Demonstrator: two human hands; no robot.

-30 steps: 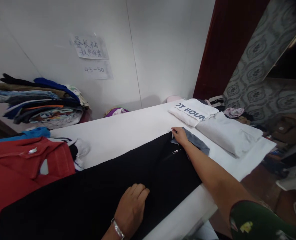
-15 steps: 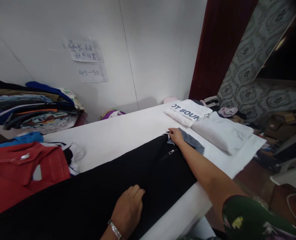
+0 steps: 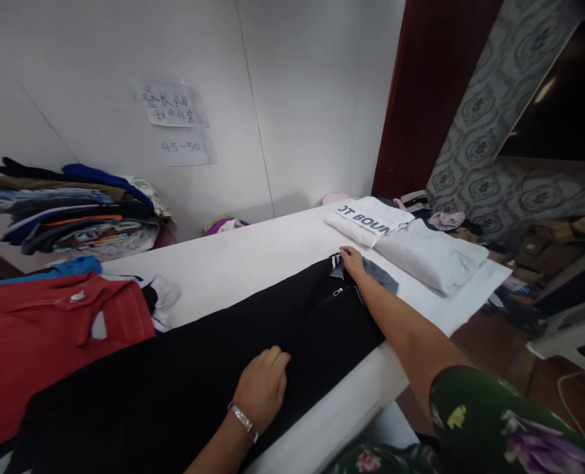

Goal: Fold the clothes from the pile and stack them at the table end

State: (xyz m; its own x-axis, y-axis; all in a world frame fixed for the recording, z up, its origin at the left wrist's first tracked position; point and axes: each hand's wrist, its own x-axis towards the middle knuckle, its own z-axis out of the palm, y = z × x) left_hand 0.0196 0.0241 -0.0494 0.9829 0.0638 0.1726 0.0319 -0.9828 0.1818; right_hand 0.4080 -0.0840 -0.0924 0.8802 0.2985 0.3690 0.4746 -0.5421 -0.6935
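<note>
A long pair of black trousers (image 3: 198,368) lies stretched along the table, with a small metal zip pull (image 3: 339,291) near its far right end. Grey lining cloth (image 3: 378,273) and white stripes show at that end. My right hand (image 3: 352,262) is closed in a pinch on the trousers' far right corner. My left hand (image 3: 262,382), with a silver bracelet at the wrist, rests on the middle of the black cloth. Its fingers are curled together, and the fingertips are hidden, so whether cloth is between them does not show.
White table (image 3: 262,263) under the trousers. Red garment (image 3: 60,336) at left, overlapped by the trousers' edge. Tall stack of folded clothes (image 3: 85,210) by the wall. Folded white garments (image 3: 420,247) at the table's far right. White plastic stool (image 3: 568,329) and cardboard boxes (image 3: 543,247) stand at right.
The trousers' left end has come rightward, showing more of the red garment. White stripes now show beside my right hand, which has moved slightly. My left hand has shifted a little farther up.
</note>
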